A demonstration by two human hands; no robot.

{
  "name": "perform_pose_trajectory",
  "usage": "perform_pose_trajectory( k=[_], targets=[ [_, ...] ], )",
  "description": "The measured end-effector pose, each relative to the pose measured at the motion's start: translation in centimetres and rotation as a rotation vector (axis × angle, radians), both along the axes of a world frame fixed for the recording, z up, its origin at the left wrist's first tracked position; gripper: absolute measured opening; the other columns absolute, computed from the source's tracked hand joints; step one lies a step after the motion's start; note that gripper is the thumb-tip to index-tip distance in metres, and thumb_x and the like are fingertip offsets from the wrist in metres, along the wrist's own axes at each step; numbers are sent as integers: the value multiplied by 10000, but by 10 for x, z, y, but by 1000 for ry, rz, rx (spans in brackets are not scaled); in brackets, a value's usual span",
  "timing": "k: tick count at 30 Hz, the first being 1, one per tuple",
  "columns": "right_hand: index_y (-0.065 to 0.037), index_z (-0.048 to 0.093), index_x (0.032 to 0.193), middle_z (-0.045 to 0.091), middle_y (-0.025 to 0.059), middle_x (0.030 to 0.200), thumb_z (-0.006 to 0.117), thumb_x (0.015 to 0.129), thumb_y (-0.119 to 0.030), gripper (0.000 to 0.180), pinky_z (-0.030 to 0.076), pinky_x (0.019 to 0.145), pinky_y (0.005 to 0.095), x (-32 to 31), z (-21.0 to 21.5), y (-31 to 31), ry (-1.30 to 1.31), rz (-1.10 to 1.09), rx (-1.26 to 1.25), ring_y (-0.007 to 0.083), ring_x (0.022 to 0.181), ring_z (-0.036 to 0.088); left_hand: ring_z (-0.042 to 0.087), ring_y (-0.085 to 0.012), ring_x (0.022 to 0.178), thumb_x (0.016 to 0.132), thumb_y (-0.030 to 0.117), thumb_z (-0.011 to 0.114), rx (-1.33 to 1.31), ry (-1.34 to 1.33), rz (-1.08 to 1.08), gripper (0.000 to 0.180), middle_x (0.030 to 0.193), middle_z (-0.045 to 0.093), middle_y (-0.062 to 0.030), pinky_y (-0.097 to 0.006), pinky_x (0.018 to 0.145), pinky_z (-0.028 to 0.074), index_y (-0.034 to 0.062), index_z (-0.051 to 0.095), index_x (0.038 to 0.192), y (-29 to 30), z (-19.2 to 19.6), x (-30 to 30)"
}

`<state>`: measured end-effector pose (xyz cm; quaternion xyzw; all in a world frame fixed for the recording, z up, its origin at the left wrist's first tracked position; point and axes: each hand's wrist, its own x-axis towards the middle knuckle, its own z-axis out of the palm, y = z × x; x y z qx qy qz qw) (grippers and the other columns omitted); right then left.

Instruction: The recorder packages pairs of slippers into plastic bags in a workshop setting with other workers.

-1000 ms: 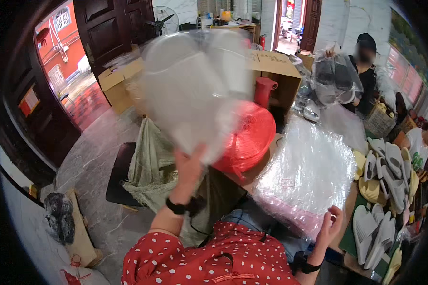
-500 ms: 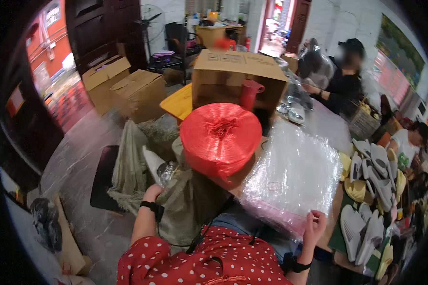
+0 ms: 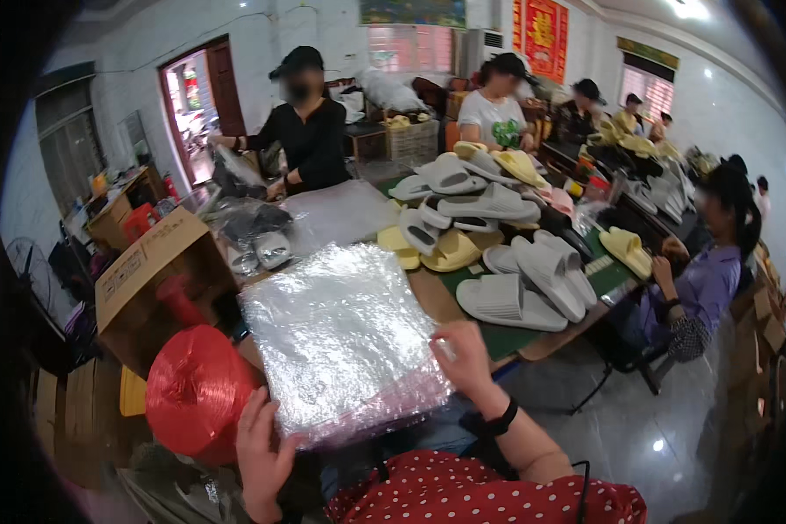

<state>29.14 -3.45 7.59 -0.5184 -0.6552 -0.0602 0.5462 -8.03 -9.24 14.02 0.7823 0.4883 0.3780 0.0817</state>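
Where a moment earlier the left hand (image 3: 262, 454) had hung down by the sacks, both hands now gripped the stack of clear plastic bags (image 3: 341, 336) at the table's (image 3: 533, 341) near edge, the right hand (image 3: 465, 354) pinching its right side beside the red twine spool (image 3: 196, 393).

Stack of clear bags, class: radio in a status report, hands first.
Left hand at stack's near corner. Right hand on stack of clear bags, right edge. Red twine spool beside left hand.

Slipper packing workshop: counter (image 3: 533, 336) piled w/ slippers (image 3: 506, 301), clear bags (image 3: 341, 336), cartons (image 3: 153, 262), several workers (image 3: 310, 131) seated around.
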Motion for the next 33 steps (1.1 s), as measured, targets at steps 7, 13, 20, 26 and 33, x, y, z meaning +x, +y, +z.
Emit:
perform_pose_trajectory(
  k=[7,13,20,26,33],
  targets=[
    [-34,554,1186,560,198,1143,703,773,-128,448,409,962,498,179,-3,11,-38,-777,-88,389,1121,499,281,-468,1431,817,313,757,-60,250,-197,702,1561,311,-246,-554,1151,267,15,489,1392,64,-49,64],
    [-3,474,1365,523,245,1329,703,777,-264,684,366,1094,476,302,-35,32,170,-939,-393,414,1281,440,266,-466,1436,809,532,711,-142,300,-126,786,1541,308,-299,-576,1178,164,62,508,1405,67,-98,67],
    [-67,607,1272,551,166,1347,714,839,-329,518,361,1089,513,285,-27,63,287,-898,-630,396,1297,454,285,-468,1429,809,543,707,-161,266,-104,747,1523,341,-305,-571,1177,173,74,555,1370,66,-104,62],
    [-72,712,962,602,120,1067,701,829,-226,204,452,907,511,290,-30,48,76,-1060,-257,348,1073,545,289,-449,1435,813,541,702,-133,242,-123,737,1530,343,-290,-565,1181,166,88,557,1375,71,-106,68],
    [-6,580,955,575,180,925,621,876,-75,112,472,745,421,186,49,51,209,-385,123,400,881,565,296,-447,1433,810,555,693,-128,237,-118,769,1520,357,-299,-559,1187,158,63,547,1383,71,-107,66]
  ],
)
